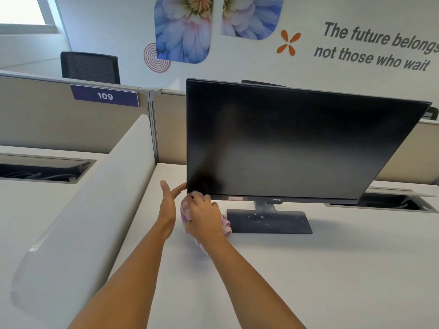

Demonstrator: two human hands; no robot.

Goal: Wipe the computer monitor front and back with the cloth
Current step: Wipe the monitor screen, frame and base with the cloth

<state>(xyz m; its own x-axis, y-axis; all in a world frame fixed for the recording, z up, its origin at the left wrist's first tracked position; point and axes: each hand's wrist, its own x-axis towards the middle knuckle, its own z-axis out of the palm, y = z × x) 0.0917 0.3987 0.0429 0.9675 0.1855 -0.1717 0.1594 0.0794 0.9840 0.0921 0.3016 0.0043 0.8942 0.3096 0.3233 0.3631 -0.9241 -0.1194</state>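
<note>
Head view: right hand (203, 216) is squeezing the pink cloth (225, 225) at the monitor (285, 143) front's bottom corner; left hand (169, 198), fingers straight, is steadying it. Next, rubbing upward probably.

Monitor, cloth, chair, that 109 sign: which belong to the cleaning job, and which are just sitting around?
In the job: monitor; pink cloth, gripped by the right hand at the screen's lower left corner; left hand, touching the monitor's left edge.
Just there: office chair; 109 sign; flower mural; cable opening in the neighbouring desk.
</note>
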